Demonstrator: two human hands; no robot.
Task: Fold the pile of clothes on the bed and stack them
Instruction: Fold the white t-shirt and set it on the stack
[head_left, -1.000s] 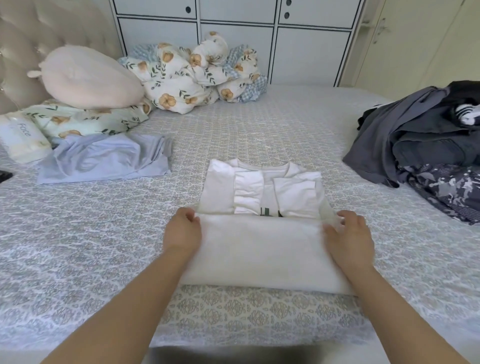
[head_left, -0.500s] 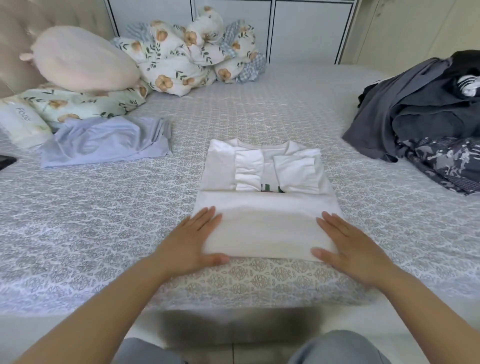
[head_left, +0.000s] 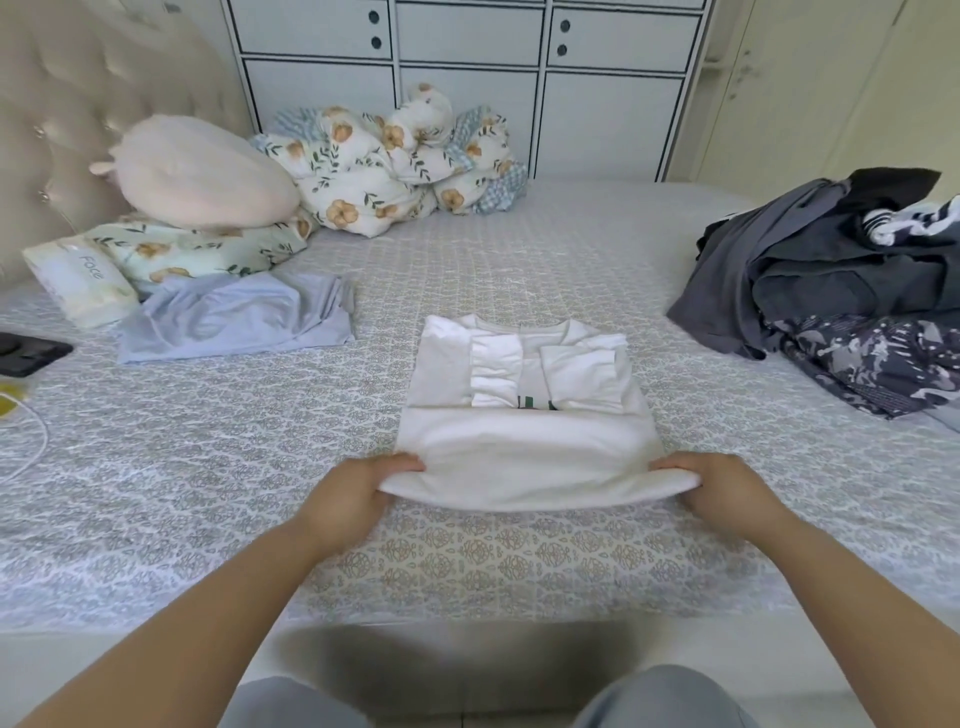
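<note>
A person stands at the near edge of the bed (head_left: 519, 249) with both arms reaching out. A white shirt (head_left: 524, 415) lies in the middle of the bed, already folded partway, with its sleeves tucked in on top. The left hand (head_left: 348, 493) pinches the near left corner of the shirt, with the thumb on top and the fingers curled under the cloth. The right hand (head_left: 727, 491) pinches the near right corner the same way. The near edge of the shirt is lifted a little off the bed between the two hands. A pile of dark clothes (head_left: 852, 291) sits on the right side of the bed, well apart from the shirt. A folded light blue garment (head_left: 234, 317) lies to the left. Behind it are a round pink pillow (head_left: 202, 174) and a bunched flowery blanket (head_left: 395, 161).
</note>
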